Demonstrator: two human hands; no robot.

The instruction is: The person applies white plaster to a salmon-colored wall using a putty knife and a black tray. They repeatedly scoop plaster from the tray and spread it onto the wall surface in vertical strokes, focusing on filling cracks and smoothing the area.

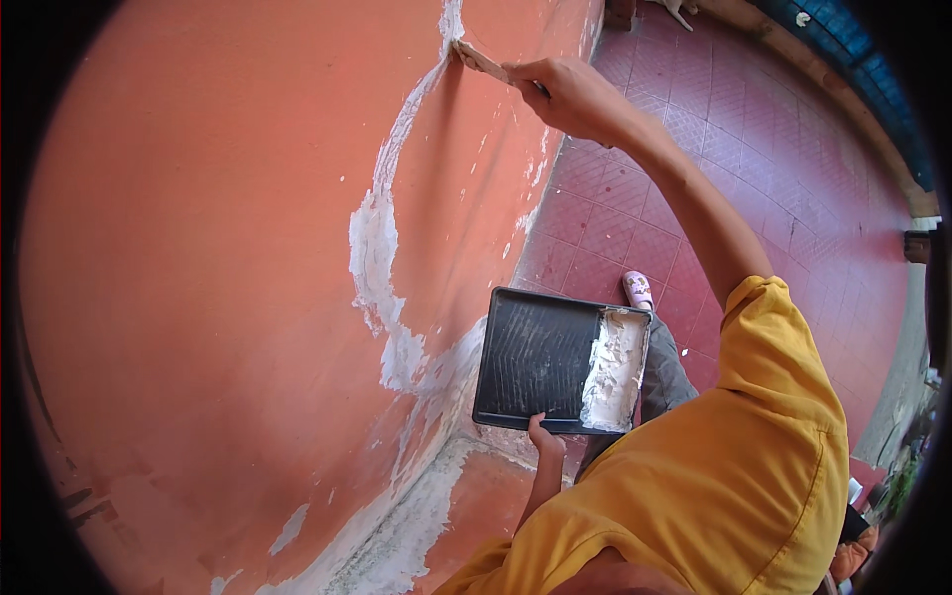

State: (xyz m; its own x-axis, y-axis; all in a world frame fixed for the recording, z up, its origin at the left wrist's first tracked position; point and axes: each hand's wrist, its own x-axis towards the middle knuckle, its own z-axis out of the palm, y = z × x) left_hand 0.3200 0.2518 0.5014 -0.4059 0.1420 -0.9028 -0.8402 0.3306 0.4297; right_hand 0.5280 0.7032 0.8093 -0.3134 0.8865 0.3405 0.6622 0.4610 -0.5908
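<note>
My right hand (573,97) reaches far out to the wall, fingers closed round the handle of a putty knife (482,63). The tip of the knife touches a whitish strip of filler (395,149) that winds down the orange wall (228,218). Lower down and nearer to me, my left hand (546,434) grips the near edge of a black paint tray (535,362), with the thumb over the rim. White paste (615,372) fills the right end of the tray; its ribbed left part bears thin pale smears.
Red patterned floor tiles (694,178) run along the wall on the right. A foot in a pink clog (638,290) stands beyond the tray. At the wall's base is a ledge (486,496) with rough white patches. Part of a pale animal (676,10) shows at the top edge.
</note>
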